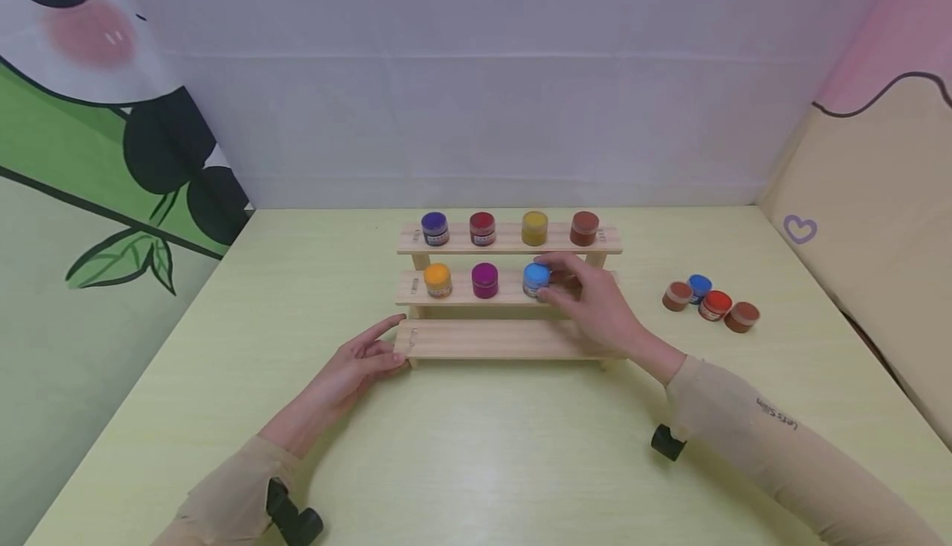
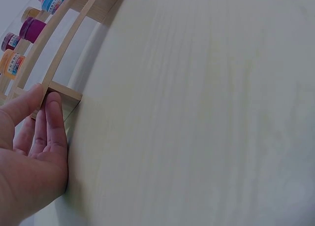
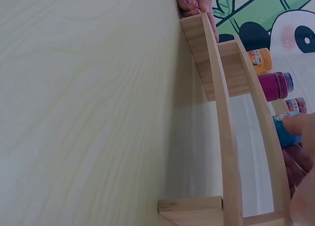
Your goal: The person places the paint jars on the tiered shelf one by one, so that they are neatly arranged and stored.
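Note:
A three-step wooden rack (image 1: 491, 341) stands on the table. My left hand (image 1: 359, 371) holds the left end of its lowest step; in the left wrist view the thumb and fingers (image 2: 55, 110) pinch the corner. On the middle step, my right hand (image 1: 598, 305) grips a light blue paint jar (image 1: 535, 280) between thumb and fingers. To that jar's left are a magenta jar (image 1: 485, 281) and an orange jar (image 1: 437, 280). The top step carries a purple jar (image 1: 435, 229), a dark red jar (image 1: 482, 229), a yellow jar (image 1: 534, 229) and a brown jar (image 1: 584, 229).
Right of the rack, a loose group on the table holds a brown jar (image 1: 677, 296), a blue jar (image 1: 699, 288), a red jar (image 1: 716, 306) and another brown jar (image 1: 742, 317). A pale cloth wall (image 1: 476, 116) rises behind the table (image 1: 476, 463).

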Demonstrator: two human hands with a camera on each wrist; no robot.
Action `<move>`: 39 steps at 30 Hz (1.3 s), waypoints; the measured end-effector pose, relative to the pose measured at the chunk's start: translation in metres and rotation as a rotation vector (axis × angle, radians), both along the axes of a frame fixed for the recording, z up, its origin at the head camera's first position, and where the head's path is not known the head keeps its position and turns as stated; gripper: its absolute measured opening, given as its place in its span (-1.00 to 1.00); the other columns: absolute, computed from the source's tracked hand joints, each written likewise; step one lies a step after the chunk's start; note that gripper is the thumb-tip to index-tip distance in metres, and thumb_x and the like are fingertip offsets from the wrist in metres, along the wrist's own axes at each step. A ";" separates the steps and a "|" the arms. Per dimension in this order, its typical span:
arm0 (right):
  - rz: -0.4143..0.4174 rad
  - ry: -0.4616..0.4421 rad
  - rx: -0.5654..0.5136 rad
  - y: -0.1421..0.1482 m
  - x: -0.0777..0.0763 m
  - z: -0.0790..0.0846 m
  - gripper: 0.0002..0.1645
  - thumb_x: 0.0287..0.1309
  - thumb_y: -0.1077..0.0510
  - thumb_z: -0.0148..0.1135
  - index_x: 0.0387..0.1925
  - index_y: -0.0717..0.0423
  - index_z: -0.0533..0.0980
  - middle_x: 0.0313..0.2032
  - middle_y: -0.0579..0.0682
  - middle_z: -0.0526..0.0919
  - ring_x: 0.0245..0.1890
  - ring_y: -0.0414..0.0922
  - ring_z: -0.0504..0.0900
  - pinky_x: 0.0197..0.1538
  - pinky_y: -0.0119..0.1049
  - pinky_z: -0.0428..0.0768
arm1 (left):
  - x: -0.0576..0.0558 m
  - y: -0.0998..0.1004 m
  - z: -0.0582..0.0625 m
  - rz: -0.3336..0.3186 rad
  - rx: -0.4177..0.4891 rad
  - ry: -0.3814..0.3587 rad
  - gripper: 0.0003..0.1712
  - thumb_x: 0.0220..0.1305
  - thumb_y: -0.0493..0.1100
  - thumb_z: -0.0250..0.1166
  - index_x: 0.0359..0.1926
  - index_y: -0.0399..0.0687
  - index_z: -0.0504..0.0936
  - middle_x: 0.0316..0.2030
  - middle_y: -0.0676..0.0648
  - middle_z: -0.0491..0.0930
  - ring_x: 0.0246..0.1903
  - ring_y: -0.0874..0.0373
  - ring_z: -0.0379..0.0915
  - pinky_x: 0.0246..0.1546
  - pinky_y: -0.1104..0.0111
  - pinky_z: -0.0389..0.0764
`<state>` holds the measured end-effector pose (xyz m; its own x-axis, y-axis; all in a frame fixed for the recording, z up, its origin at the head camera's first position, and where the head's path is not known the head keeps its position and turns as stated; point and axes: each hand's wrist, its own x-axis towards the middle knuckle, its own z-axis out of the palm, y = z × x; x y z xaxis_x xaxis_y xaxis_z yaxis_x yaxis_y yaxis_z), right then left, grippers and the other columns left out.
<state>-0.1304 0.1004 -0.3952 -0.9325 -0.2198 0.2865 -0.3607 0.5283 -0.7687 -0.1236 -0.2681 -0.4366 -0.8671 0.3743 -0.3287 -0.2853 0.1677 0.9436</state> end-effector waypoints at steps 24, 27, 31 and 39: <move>-0.001 0.015 0.009 0.000 0.000 0.000 -0.45 0.22 0.15 0.34 0.24 -0.05 0.45 0.07 0.02 0.67 0.02 -0.05 0.65 0.14 -0.07 0.61 | -0.001 0.000 -0.001 0.006 -0.003 0.000 -0.17 0.36 -0.19 0.25 0.55 0.10 0.07 -0.24 0.16 0.61 -0.16 0.33 0.56 -0.01 0.54 0.54; -0.003 0.026 0.018 0.001 0.000 0.000 -0.40 0.19 0.14 0.37 0.27 -0.05 0.44 0.08 0.02 0.67 0.03 -0.05 0.65 0.13 -0.08 0.61 | -0.001 0.000 -0.001 0.011 -0.001 -0.004 -0.17 0.36 -0.19 0.25 0.55 0.10 0.08 -0.25 0.16 0.60 -0.17 0.34 0.56 -0.02 0.54 0.54; -0.006 0.028 0.035 0.001 0.001 0.001 -0.34 0.18 0.14 0.39 0.31 -0.02 0.41 0.13 0.02 0.64 0.06 -0.05 0.65 0.14 -0.07 0.60 | -0.001 0.000 -0.001 0.011 0.001 -0.002 -0.17 0.36 -0.20 0.25 0.55 0.10 0.08 -0.25 0.16 0.61 -0.18 0.34 0.56 -0.02 0.54 0.55; -0.012 0.022 0.060 0.003 0.002 0.002 -0.33 0.17 0.13 0.40 0.31 0.00 0.40 0.17 0.03 0.62 0.10 -0.02 0.64 0.18 -0.04 0.59 | -0.001 0.000 -0.002 0.007 -0.010 0.002 -0.17 0.37 -0.19 0.24 0.55 0.09 0.07 -0.24 0.16 0.61 -0.17 0.34 0.56 -0.02 0.54 0.54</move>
